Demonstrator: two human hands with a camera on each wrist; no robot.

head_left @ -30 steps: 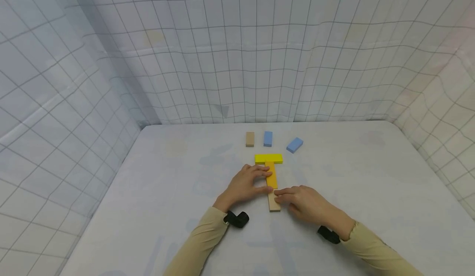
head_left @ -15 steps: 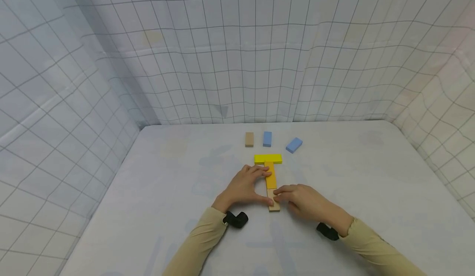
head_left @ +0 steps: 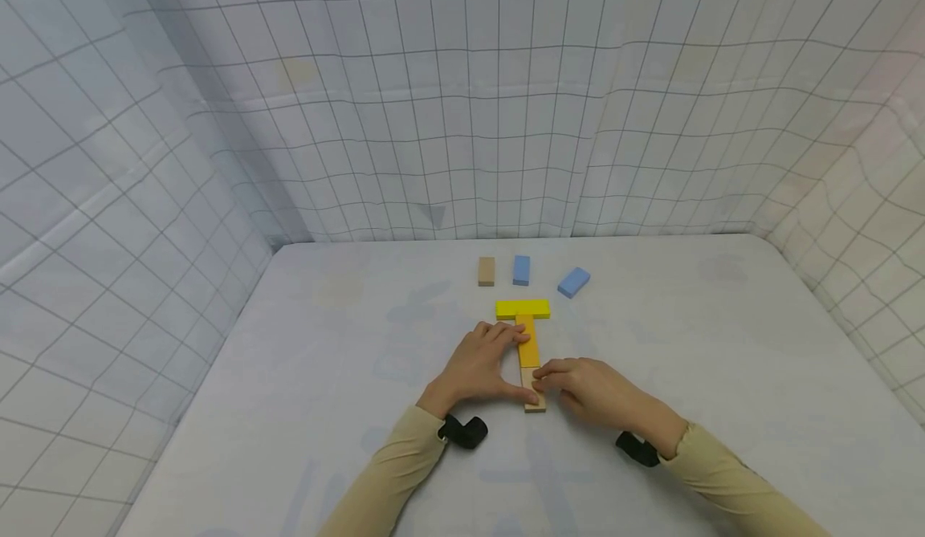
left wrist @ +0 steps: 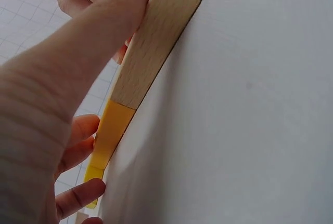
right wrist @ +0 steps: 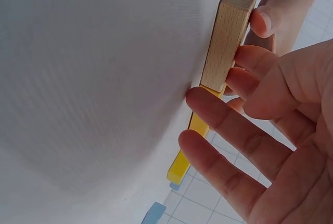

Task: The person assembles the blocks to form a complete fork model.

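A natural wooden block (head_left: 527, 378) lies flat, end to end with an orange block (head_left: 531, 352). Beyond them a yellow block (head_left: 523, 309) sits crosswise, so the three form a T. My left hand (head_left: 475, 366) spreads along the left side, its thumb resting on top of the wooden block near the front end and its fingertips on or beside the orange one. From the right, my right hand (head_left: 594, 394) touches the wooden block's top with its fingertips, the other fingers loosely extended. In the right wrist view, the wooden block (right wrist: 226, 42) meets the orange one without a visible gap.
Behind the T, a second wooden block (head_left: 486, 271) and a blue block (head_left: 522, 270) stand side by side. Another blue block (head_left: 574, 282) lies at an angle to their right. A white cloth covers the table (head_left: 325, 344), and a gridded curtain (head_left: 462, 120) closes off the back and sides.
My left thumb has slid toward me, from the joint between the orange and wooden blocks to near the wooden block's front end. The small gap between those blocks has closed. My right hand barely moved.
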